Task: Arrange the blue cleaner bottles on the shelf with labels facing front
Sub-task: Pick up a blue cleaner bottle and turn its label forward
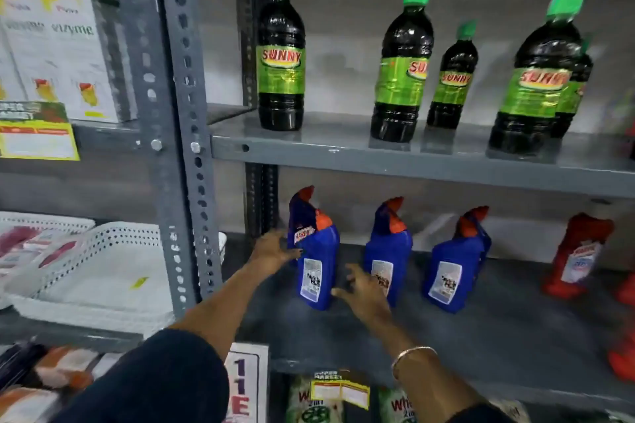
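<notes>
Several blue cleaner bottles with orange caps stand on the grey lower shelf (481, 330). The leftmost front bottle (318, 268) shows a white back label; one behind it (299, 220) shows a red front label. Further right stand a middle blue bottle (388, 251) and a right-hand pair (453, 271), white labels outward. My left hand (273, 249) reaches in with fingers spread, touching the left side of the leftmost bottles. Between the front left and middle bottles my right hand (364, 288) hovers, fingers apart and empty.
Red cleaner bottles (580, 251) stand at the shelf's right. Dark bottles with green caps (281, 55) line the shelf above. A perforated grey upright (182, 134) divides off the left bay, which holds white baskets (103, 271) and boxes (58, 45).
</notes>
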Action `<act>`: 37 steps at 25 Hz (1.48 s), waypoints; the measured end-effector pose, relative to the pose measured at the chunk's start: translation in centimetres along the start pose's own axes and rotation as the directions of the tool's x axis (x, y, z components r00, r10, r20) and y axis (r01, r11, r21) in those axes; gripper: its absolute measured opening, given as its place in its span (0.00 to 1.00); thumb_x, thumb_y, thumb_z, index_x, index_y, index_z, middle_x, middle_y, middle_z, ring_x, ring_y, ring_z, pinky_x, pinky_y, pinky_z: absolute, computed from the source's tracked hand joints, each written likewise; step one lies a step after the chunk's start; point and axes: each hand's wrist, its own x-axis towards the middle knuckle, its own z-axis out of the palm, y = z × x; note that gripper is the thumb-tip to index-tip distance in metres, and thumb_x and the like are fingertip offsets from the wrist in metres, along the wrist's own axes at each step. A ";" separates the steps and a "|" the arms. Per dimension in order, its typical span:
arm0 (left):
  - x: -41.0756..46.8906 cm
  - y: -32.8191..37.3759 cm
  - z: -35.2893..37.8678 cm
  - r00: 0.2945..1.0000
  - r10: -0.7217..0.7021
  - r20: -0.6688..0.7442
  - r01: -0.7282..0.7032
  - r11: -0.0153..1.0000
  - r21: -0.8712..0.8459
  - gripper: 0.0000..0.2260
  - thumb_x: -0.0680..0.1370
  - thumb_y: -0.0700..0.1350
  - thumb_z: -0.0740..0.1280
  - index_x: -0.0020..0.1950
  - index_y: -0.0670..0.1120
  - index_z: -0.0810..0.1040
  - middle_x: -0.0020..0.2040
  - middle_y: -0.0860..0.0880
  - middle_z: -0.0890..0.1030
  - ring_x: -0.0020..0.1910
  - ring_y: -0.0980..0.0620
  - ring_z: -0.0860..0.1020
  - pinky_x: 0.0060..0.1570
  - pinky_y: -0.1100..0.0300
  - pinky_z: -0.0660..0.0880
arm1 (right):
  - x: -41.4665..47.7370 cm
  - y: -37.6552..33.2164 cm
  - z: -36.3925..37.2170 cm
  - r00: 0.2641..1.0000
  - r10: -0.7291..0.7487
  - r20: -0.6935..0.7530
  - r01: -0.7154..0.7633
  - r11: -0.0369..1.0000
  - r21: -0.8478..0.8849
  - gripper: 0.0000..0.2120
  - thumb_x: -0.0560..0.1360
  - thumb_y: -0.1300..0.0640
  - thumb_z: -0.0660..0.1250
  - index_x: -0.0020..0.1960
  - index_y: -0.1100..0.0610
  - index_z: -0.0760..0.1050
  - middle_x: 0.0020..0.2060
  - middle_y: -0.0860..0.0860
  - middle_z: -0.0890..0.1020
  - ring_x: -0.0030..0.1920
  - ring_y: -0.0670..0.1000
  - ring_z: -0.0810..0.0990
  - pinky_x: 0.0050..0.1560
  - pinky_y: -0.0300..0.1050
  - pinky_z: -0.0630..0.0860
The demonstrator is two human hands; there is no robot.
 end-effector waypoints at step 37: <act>3.9 2.0 -0.1 0.945 -0.104 0.309 0.196 0.939 -0.284 0.22 0.71 0.34 0.68 0.64 0.41 0.68 0.58 0.43 0.75 0.59 0.45 0.75 0.57 0.50 0.75 | 6.1 -0.4 2.3 0.980 0.066 0.187 -0.173 0.743 0.647 0.26 0.60 0.73 0.70 0.57 0.61 0.72 0.53 0.60 0.80 0.55 0.61 0.78 0.56 0.56 0.77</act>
